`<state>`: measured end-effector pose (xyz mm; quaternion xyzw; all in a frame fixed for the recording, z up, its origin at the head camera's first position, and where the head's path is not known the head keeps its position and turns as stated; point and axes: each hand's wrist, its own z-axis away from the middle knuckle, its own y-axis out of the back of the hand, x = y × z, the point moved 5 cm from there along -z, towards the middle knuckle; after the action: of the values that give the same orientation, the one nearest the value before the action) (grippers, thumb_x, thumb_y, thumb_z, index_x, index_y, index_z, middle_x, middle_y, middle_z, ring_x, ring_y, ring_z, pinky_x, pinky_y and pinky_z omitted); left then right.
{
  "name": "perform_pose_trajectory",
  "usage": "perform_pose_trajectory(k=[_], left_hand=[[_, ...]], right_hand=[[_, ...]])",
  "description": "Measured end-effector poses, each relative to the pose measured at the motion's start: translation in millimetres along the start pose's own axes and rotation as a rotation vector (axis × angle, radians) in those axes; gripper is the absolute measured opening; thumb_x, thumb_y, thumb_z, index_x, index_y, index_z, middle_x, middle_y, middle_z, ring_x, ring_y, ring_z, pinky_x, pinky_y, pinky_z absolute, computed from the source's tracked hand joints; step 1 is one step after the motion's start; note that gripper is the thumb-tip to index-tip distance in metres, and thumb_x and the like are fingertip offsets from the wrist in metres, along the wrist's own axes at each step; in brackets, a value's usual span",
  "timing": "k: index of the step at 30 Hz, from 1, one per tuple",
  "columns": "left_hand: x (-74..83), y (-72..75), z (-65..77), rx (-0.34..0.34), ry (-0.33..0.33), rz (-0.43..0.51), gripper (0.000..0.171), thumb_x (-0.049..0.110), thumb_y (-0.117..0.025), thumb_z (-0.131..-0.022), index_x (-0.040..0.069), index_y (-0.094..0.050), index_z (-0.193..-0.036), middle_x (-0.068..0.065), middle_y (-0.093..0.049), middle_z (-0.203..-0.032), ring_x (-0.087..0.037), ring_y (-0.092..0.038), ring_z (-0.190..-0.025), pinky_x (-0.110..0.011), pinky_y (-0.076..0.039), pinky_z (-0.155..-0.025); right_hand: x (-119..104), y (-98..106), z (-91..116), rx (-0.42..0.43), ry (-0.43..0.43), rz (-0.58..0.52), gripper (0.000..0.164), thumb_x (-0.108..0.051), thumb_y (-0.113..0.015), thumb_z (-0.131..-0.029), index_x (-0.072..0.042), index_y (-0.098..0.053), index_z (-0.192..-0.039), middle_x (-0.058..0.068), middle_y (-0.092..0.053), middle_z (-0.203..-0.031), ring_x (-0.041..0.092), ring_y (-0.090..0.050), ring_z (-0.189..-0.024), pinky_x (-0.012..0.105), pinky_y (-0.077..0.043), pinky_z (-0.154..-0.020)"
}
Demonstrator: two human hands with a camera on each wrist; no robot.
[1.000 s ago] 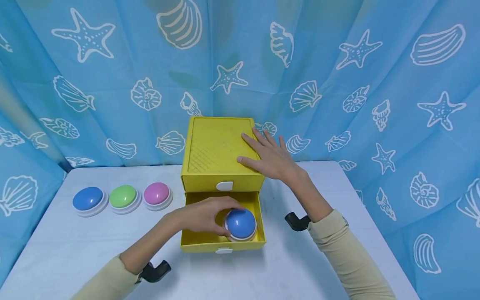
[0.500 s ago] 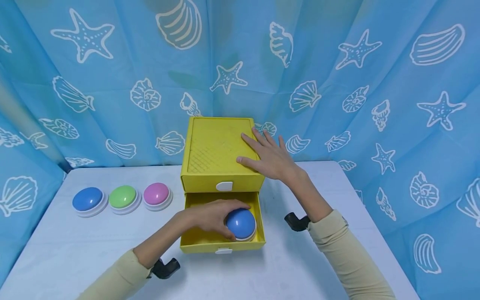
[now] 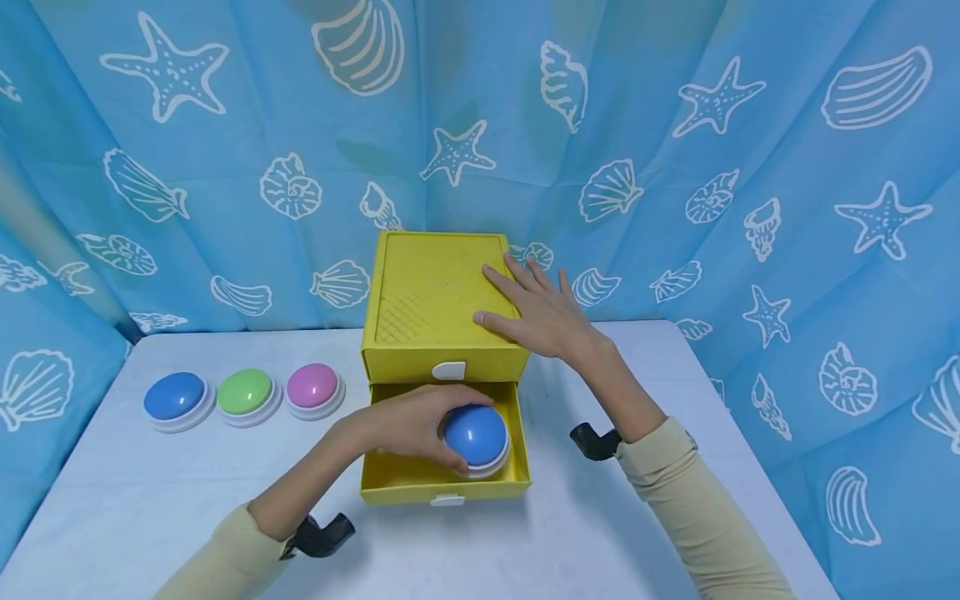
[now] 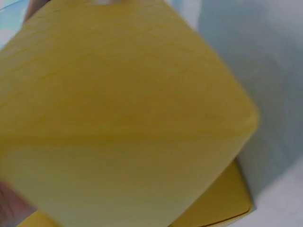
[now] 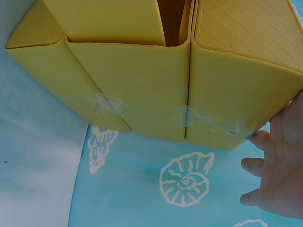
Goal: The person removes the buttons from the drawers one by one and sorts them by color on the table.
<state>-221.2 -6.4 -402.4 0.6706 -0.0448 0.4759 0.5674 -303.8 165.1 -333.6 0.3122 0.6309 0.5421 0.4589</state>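
My left hand grips a round push light with a blue dome and white base, its thumb at the near side and fingers at the far side. The light is at the right part of a pulled-out yellow drawer; whether it touches the bottom is hidden. My right hand rests with spread fingers on the top right edge of the yellow drawer box. In the right wrist view, the fingers reach the box's side. Blurred yellow box surfaces fill most of the left wrist view.
On the white table, a blue push light, a green one and a pink one stand in a row left of the box. A blue curtain with white shells hangs behind. The upper drawer with a white tab is closed.
My left hand first slid right around the blue push light, then shifted it slightly up and left within the drawer. The right hand has stayed on the box.
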Motion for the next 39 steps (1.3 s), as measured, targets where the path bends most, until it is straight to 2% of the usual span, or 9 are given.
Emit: perform_pose_trajectory(k=[5, 10, 15, 21, 26, 33, 39], left_hand=[[8.2, 15.9, 17.7, 0.033, -0.001, -0.016, 0.079, 0.043, -0.084, -0.079, 0.016, -0.049, -0.145, 0.002, -0.052, -0.142, -0.019, -0.050, -0.125, -0.042, -0.047, -0.102], [13.5, 31.2, 40.8, 0.068, 0.023, 0.018, 0.078, 0.041, -0.084, -0.079, 0.015, -0.051, -0.144, -0.001, -0.052, -0.142, -0.024, -0.051, -0.124, -0.047, -0.049, -0.100], [6.0, 44.0, 69.8, 0.115, 0.097, 0.057, 0.079, 0.041, -0.085, -0.078, 0.015, -0.051, -0.144, -0.004, -0.053, -0.141, -0.029, -0.050, -0.125, -0.053, -0.049, -0.098], [-11.2, 56.6, 112.2, 0.196, 0.212, 0.040, 0.082, 0.043, -0.086, -0.075, 0.014, -0.051, -0.144, -0.009, -0.052, -0.141, -0.037, -0.049, -0.126, -0.058, -0.052, -0.092], [-30.7, 61.2, 144.6, 0.260, 0.268, 0.034, 0.083, 0.041, -0.087, -0.074, 0.014, -0.050, -0.144, -0.014, -0.053, -0.141, -0.041, -0.048, -0.125, -0.057, -0.054, -0.087], [-67.6, 55.7, 187.2, 0.300, 0.386, 0.082, 0.087, 0.035, -0.088, -0.073, 0.015, -0.046, -0.146, -0.024, -0.045, -0.141, -0.050, -0.043, -0.124, -0.055, -0.058, -0.079], [-106.3, 46.8, 221.7, 0.295, 0.465, 0.135, 0.089, 0.028, -0.086, -0.077, 0.009, -0.040, -0.150, -0.034, -0.032, -0.148, -0.060, -0.037, -0.126, -0.059, -0.055, -0.082]], right_hand=[[1.0, 0.0, -0.6, 0.006, -0.004, 0.024, 0.080, -0.073, -0.035, -0.095, -0.031, -0.016, -0.161, 0.001, -0.002, -0.167, 0.035, 0.000, -0.151, 0.064, 0.007, -0.115], [0.9, -0.7, -0.5, 0.003, -0.005, 0.031, 0.080, -0.073, -0.034, -0.095, -0.031, -0.017, -0.161, 0.002, -0.002, -0.167, 0.035, 0.001, -0.151, 0.063, 0.007, -0.115], [-0.3, -0.2, -0.3, -0.005, -0.006, 0.029, 0.080, -0.073, -0.034, -0.095, -0.031, -0.016, -0.161, 0.002, -0.002, -0.167, 0.034, 0.002, -0.151, 0.063, 0.009, -0.115], [0.8, 0.1, -1.4, -0.007, -0.003, 0.035, 0.080, -0.073, -0.034, -0.095, -0.031, -0.016, -0.161, 0.002, -0.002, -0.167, 0.035, 0.002, -0.151, 0.064, 0.008, -0.115], [1.6, -1.1, -2.1, -0.009, -0.006, 0.031, 0.080, -0.074, -0.033, -0.095, -0.032, -0.016, -0.161, 0.001, -0.002, -0.167, 0.034, 0.002, -0.151, 0.064, 0.007, -0.115], [2.3, -2.2, -1.5, -0.001, -0.008, 0.032, 0.080, -0.075, -0.032, -0.094, -0.032, -0.016, -0.160, 0.001, -0.003, -0.167, 0.034, 0.001, -0.151, 0.064, 0.006, -0.115], [1.2, -1.5, -1.3, -0.002, -0.002, 0.028, 0.080, -0.075, -0.033, -0.095, -0.032, -0.016, -0.161, 0.002, -0.002, -0.167, 0.035, 0.002, -0.151, 0.064, 0.006, -0.115]])
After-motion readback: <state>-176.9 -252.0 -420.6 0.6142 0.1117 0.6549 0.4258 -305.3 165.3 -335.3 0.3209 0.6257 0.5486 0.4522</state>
